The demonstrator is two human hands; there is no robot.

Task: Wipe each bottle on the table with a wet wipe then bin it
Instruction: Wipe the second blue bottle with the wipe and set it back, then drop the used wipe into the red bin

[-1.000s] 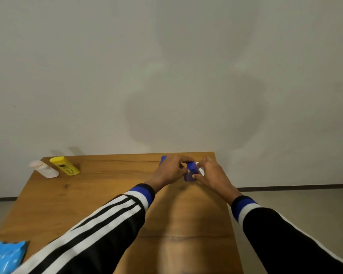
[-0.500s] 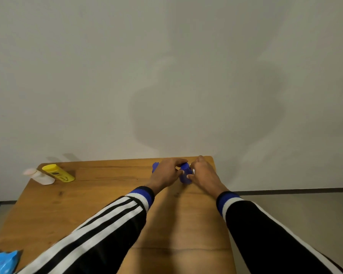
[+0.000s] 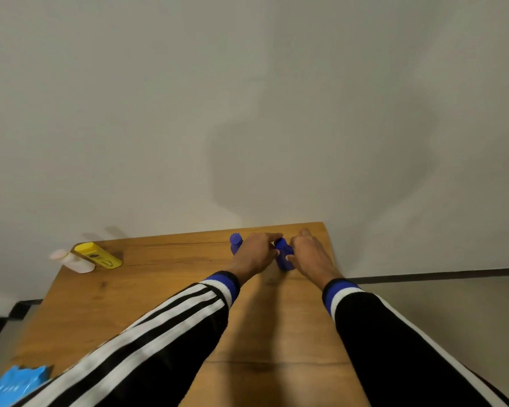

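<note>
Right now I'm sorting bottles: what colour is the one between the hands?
Blue bottle, clearest in the head view.

Blue packet (image 3: 15, 386) cut off at lower-left edge

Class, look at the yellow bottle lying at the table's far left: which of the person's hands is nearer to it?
Left. The left hand is right of the yellow bottle; the right hand is farther right.
</note>
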